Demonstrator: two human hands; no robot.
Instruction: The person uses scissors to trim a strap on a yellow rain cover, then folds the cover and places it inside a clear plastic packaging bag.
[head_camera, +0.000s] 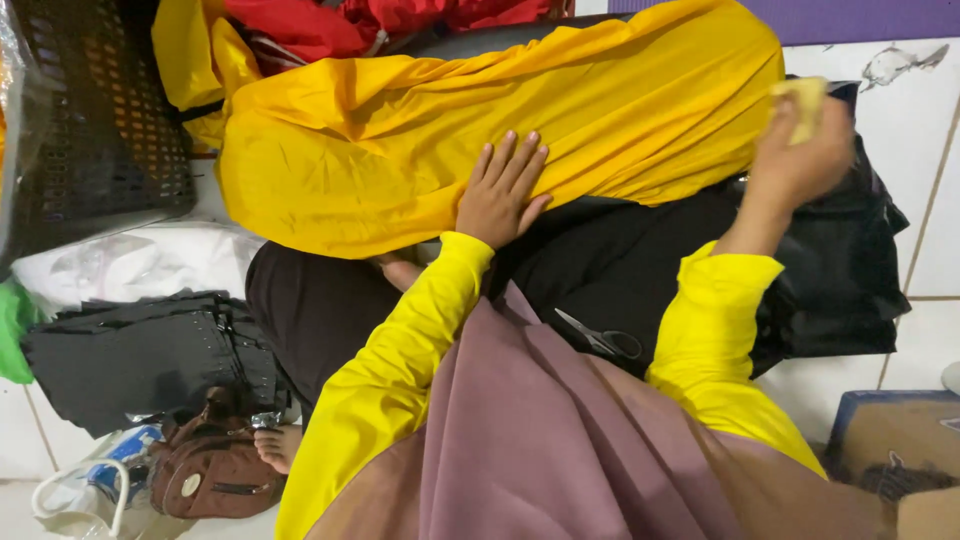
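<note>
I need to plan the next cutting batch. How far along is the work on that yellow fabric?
Done: the yellow fabric is spread over the lap. In hand: the left hand presses it flat; the right hand holds a small pale yellow piece, blurred. Left: the scissors lie unused on the black cloth.

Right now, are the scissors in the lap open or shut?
Shut: the scissors lie on the black cloth with blades together in one thin line, untouched by either hand.

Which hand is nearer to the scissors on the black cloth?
Left. The left hand lies flat on the yellow fabric, above and left of the scissors. The right hand, pinching a small yellow piece, is raised farther off, up and right.
</note>
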